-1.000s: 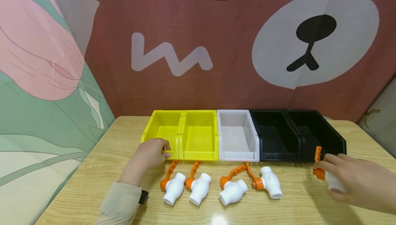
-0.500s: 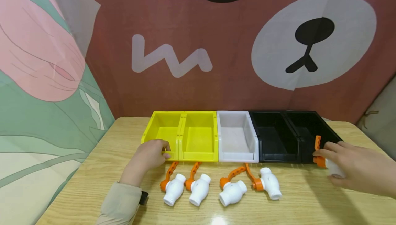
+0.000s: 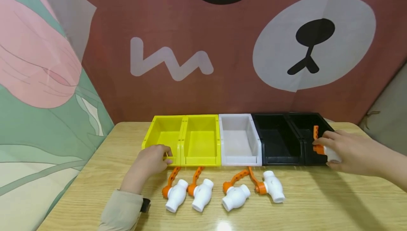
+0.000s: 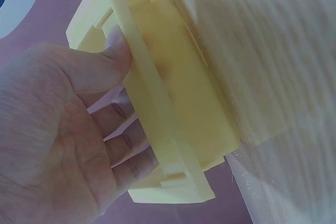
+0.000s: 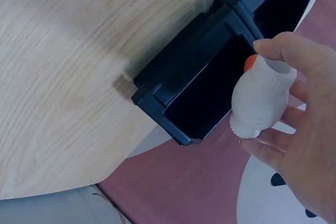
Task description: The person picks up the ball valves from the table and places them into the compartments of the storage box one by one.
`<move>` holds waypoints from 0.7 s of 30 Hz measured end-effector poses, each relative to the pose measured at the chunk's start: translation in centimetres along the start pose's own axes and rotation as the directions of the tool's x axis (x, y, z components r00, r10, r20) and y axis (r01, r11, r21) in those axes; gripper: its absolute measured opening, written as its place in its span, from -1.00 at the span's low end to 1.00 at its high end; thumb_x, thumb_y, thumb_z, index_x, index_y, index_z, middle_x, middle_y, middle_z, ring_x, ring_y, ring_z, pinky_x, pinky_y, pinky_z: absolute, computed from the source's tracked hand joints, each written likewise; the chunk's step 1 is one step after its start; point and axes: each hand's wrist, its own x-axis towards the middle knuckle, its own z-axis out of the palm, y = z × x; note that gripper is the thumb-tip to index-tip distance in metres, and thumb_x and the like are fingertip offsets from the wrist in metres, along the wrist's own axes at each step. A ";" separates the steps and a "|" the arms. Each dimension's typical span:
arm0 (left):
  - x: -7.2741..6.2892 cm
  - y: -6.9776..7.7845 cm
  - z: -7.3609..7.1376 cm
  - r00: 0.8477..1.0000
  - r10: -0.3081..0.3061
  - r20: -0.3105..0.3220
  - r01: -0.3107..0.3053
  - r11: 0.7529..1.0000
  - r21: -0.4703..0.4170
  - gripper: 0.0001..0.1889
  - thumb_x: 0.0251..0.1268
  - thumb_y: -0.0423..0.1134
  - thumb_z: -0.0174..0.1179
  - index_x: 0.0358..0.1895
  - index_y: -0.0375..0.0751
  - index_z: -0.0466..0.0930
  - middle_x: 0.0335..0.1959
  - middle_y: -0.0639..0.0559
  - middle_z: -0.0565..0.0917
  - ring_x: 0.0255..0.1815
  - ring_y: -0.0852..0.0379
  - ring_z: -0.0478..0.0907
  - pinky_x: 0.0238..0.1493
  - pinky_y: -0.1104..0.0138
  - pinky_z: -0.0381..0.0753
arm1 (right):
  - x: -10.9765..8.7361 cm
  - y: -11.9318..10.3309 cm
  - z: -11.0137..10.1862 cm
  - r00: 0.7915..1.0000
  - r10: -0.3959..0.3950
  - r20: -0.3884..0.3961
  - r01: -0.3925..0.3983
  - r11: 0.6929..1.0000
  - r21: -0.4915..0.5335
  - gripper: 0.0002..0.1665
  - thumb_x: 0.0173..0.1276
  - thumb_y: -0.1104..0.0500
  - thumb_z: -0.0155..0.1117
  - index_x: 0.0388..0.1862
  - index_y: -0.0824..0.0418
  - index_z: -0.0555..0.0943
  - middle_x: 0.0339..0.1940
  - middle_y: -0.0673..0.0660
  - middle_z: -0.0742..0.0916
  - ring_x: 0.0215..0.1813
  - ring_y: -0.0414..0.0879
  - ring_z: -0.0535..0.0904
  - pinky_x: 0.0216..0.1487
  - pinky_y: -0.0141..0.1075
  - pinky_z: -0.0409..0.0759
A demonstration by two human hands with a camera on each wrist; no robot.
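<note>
My right hand (image 3: 349,151) grips a white ball valve (image 5: 260,98) with an orange lever handle, thumb at one end and fingers at the other. In the head view the valve overlaps the front of the rightmost black bin (image 3: 313,118), its lever pointing up. My left hand (image 3: 152,158) rests at the front lip of the leftmost yellow bin (image 4: 184,114), fingers loosely bent. The left thumb lies by the rim; the other fingertips are hidden behind it. Several similar valves, such as this one (image 3: 177,195), lie on the table before the bins.
A second yellow bin (image 3: 201,161), a white bin (image 3: 240,161) and another black bin (image 3: 281,161) stand side by side between the outer bins. The wooden table (image 3: 286,220) meets a printed cloth backdrop (image 3: 178,96) behind the bins.
My right hand has carried the valve up and left, from in front of the rightmost black bin to over its front. The head view has shifted slightly; my left hand stays at the yellow bin.
</note>
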 end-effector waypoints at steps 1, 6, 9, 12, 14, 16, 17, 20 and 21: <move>0.0 0.0 0.0 1.000 0.001 -0.002 -0.001 1.000 0.000 -0.91 0.24 -0.19 0.39 -0.29 -0.03 0.65 -0.34 0.07 0.61 -0.36 0.09 0.48 -0.28 0.15 0.53 | 0.2 0.1 0.0 1.000 -0.001 -0.001 0.001 1.000 0.002 -0.33 -0.09 -0.06 0.64 0.03 0.14 0.66 -0.20 -0.05 0.56 -0.26 -0.12 0.46 -0.39 -0.22 0.49; 0.0 -0.2 0.2 1.000 0.007 -0.003 -0.007 1.000 -0.003 -0.91 0.24 -0.19 0.39 -0.30 -0.03 0.66 -0.33 0.07 0.62 -0.35 0.08 0.48 -0.25 0.14 0.54 | 0.9 0.9 -0.1 0.999 -0.018 -0.033 0.017 1.000 -0.005 -0.33 -0.08 -0.03 0.64 0.03 0.18 0.66 -0.18 -0.01 0.59 -0.23 -0.06 0.50 -0.36 -0.19 0.51; 0.0 -0.2 0.3 1.000 0.006 -0.007 -0.006 1.000 -0.002 -0.91 0.24 -0.19 0.39 -0.30 -0.03 0.66 -0.33 0.07 0.62 -0.35 0.08 0.48 -0.24 0.14 0.54 | 1.2 1.3 0.0 0.998 -0.035 -0.057 0.034 0.999 -0.013 -0.35 -0.06 -0.02 0.62 0.03 0.19 0.66 -0.16 0.02 0.61 -0.20 -0.02 0.52 -0.36 -0.17 0.51; 0.0 -0.3 0.4 1.000 0.006 -0.008 -0.007 1.000 -0.005 -0.91 0.24 -0.19 0.39 -0.31 -0.03 0.66 -0.33 0.07 0.62 -0.35 0.08 0.48 -0.25 0.14 0.54 | 1.6 1.6 0.1 0.998 -0.034 -0.054 0.033 0.999 -0.013 -0.36 -0.05 -0.01 0.60 0.04 0.19 0.66 -0.14 0.05 0.62 -0.17 0.03 0.55 -0.35 -0.16 0.54; 0.0 -0.2 0.5 1.000 0.010 -0.008 -0.010 1.000 -0.007 -0.91 0.24 -0.20 0.39 -0.32 -0.03 0.66 -0.34 0.08 0.61 -0.36 0.08 0.47 -0.25 0.14 0.54 | 1.8 1.7 0.2 0.998 -0.028 -0.048 0.028 1.000 -0.010 -0.36 -0.05 -0.01 0.59 0.03 0.20 0.66 -0.14 0.05 0.62 -0.14 0.06 0.57 -0.36 -0.17 0.54; 0.0 -0.2 0.5 1.000 0.013 -0.009 -0.013 1.000 -0.007 -0.91 0.23 -0.20 0.39 -0.32 -0.03 0.65 -0.34 0.08 0.61 -0.36 0.08 0.47 -0.25 0.14 0.54 | 2.0 1.8 0.4 0.998 -0.024 -0.051 0.023 1.000 -0.019 -0.36 -0.06 -0.02 0.58 0.03 0.18 0.67 -0.16 0.04 0.62 -0.14 0.06 0.57 -0.40 -0.21 0.53; 0.0 -0.2 0.5 1.000 0.014 -0.010 -0.014 1.000 -0.007 -0.91 0.23 -0.20 0.39 -0.32 -0.03 0.65 -0.34 0.08 0.61 -0.36 0.08 0.47 -0.25 0.14 0.54 | 2.1 1.8 0.4 0.998 -0.025 -0.053 0.024 0.999 -0.027 -0.36 -0.06 -0.03 0.58 0.03 0.18 0.67 -0.16 0.04 0.62 -0.13 0.08 0.58 -0.40 -0.21 0.54; -0.1 -0.2 0.5 1.000 0.014 -0.018 -0.014 1.000 -0.008 -0.91 0.23 -0.20 0.40 -0.32 -0.03 0.66 -0.34 0.07 0.62 -0.36 0.08 0.48 -0.25 0.14 0.54 | 2.4 1.8 0.6 0.998 -0.027 -0.058 0.025 0.999 -0.042 -0.36 -0.05 -0.04 0.57 0.03 0.17 0.67 -0.16 0.05 0.63 -0.13 0.09 0.59 -0.40 -0.21 0.56; -0.1 -0.3 0.5 1.000 0.015 -0.022 -0.015 1.000 -0.006 -0.91 0.22 -0.20 0.40 -0.32 -0.03 0.66 -0.34 0.08 0.61 -0.36 0.08 0.48 -0.25 0.14 0.54 | 2.5 1.9 0.6 0.998 -0.026 -0.056 0.023 0.999 -0.043 -0.36 -0.05 -0.05 0.57 0.04 0.17 0.67 -0.15 0.06 0.63 -0.14 0.09 0.59 -0.42 -0.21 0.55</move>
